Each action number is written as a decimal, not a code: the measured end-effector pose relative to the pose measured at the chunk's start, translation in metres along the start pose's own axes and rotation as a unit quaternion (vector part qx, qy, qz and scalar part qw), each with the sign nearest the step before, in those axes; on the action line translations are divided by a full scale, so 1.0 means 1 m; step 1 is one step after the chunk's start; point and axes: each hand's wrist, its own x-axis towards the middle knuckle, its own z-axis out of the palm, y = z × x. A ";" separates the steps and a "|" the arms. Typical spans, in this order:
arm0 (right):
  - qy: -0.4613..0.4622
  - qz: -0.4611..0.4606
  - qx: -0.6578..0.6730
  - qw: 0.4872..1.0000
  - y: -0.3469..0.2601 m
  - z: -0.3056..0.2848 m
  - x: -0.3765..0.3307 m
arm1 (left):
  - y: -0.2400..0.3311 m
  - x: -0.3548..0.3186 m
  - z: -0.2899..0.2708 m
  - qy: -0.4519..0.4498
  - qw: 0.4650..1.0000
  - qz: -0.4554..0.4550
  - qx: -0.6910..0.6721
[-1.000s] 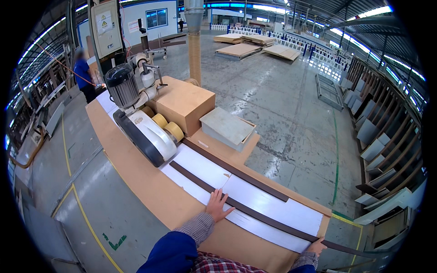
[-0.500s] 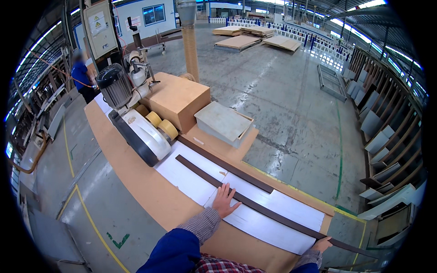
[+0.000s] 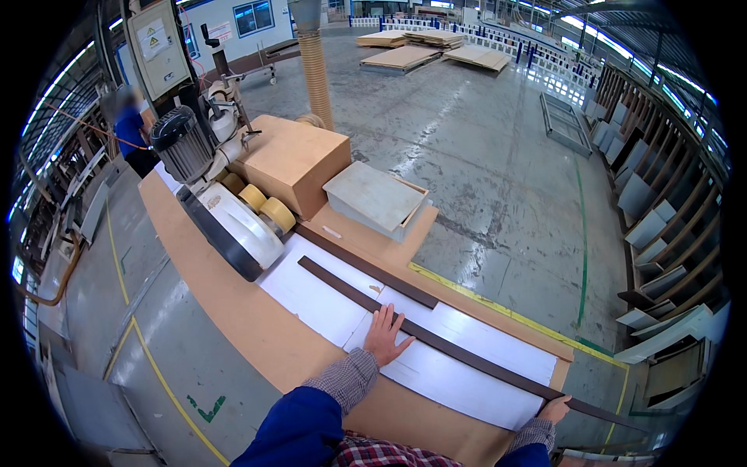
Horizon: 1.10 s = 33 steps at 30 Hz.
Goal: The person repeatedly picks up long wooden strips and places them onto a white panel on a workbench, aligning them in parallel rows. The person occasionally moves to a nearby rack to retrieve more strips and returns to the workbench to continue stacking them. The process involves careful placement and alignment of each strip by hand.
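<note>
A long dark brown strip [image 3: 467, 355] lies lengthwise over the white table surface [image 3: 311, 300]. My left hand [image 3: 383, 336] rests on its middle with the fingers spread. Farther right, my right hand [image 3: 555, 409] is closed around the strip near the table's end, and the strip's tail sticks out past the edge. A second dark strip [image 3: 389, 279] lies along the table's far guide edge, its left part running in beside the feed unit. That feed unit [image 3: 233, 233], with yellow rollers and a grey motor, stands over the table at the left.
A brown wooden box [image 3: 292, 163] and a grey tray-like box [image 3: 377, 198] stand behind the guide edge. A ribbed duct [image 3: 317, 86] rises behind them. Another person [image 3: 132, 132] in blue stands at the far left. Racks with panels [image 3: 661, 210] line the right side.
The second strip along the guide edge has slid left toward the rollers. My hands and the strip under them have hardly moved; the view has shifted slightly.
</note>
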 end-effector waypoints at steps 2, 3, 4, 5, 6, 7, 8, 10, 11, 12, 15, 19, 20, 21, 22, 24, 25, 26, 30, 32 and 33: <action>-0.007 -0.005 0.020 1.000 -0.002 -0.002 -0.004 | 0.000 0.001 -0.001 -0.011 1.000 -0.003 0.002; -0.007 -0.010 0.016 1.000 -0.003 -0.003 -0.005 | 0.000 0.002 -0.001 -0.008 1.000 0.000 0.004; -0.010 -0.013 0.010 1.000 -0.003 -0.003 -0.006 | 0.000 0.002 -0.002 -0.009 1.000 -0.001 0.000; -0.011 -0.017 -0.002 1.000 -0.003 -0.004 -0.006 | 0.000 0.002 -0.002 -0.006 1.000 0.000 -0.003; -0.012 -0.014 0.003 1.000 -0.003 -0.004 -0.005 | 0.000 0.002 -0.002 -0.003 1.000 0.000 -0.007; -0.011 -0.011 0.000 1.000 -0.003 -0.004 -0.005 | 0.000 0.002 -0.003 -0.003 1.000 0.002 -0.007; -0.010 -0.013 -0.006 1.000 -0.002 -0.003 -0.004 | 0.000 0.002 -0.003 -0.003 1.000 0.002 -0.007; -0.011 -0.026 0.007 1.000 0.000 -0.002 -0.002 | 0.000 0.002 -0.003 -0.009 1.000 0.002 -0.005; -0.012 -0.029 0.006 1.000 0.001 -0.001 -0.001 | -0.001 0.002 -0.003 -0.015 1.000 0.001 -0.003; -0.013 -0.032 0.006 0.999 0.002 -0.001 0.000 | -0.001 0.003 -0.003 -0.016 1.000 0.000 0.000; -0.012 -0.026 -0.012 1.000 0.002 0.000 0.000 | -0.002 0.003 -0.002 -0.010 1.000 0.001 -0.009; -0.010 -0.036 -0.012 0.999 -0.001 -0.002 -0.002 | -0.002 0.003 -0.001 -0.004 1.000 0.003 -0.007; -0.011 -0.035 -0.013 0.999 -0.002 -0.002 -0.003 | -0.002 0.004 -0.001 -0.005 1.000 0.003 -0.006; -0.011 -0.034 -0.014 0.999 -0.002 -0.003 -0.003 | -0.002 0.004 -0.001 -0.003 1.000 0.004 -0.004; -0.013 -0.032 -0.010 0.999 -0.003 -0.003 -0.004 | -0.003 0.004 -0.001 -0.013 1.000 0.001 -0.003; -0.019 -0.030 -0.005 0.999 -0.004 -0.004 -0.005 | -0.003 0.004 -0.001 -0.024 1.000 -0.001 0.002; -0.017 -0.027 -0.003 0.999 -0.004 -0.005 -0.006 | -0.003 0.004 -0.001 -0.029 1.000 -0.003 0.003; -0.018 -0.027 -0.003 0.999 -0.005 -0.005 -0.006 | -0.003 0.004 -0.001 -0.032 0.999 -0.004 0.005; -0.013 0.000 -0.003 1.000 -0.010 -0.005 -0.009 | -0.002 0.005 -0.002 -0.028 1.000 -0.002 0.001; -0.014 0.003 -0.004 1.000 -0.012 -0.006 -0.010 | -0.002 0.006 -0.003 -0.016 1.000 0.001 -0.008; -0.018 0.000 -0.006 1.000 -0.012 -0.007 -0.011 | -0.001 0.006 -0.003 -0.002 1.000 0.006 -0.011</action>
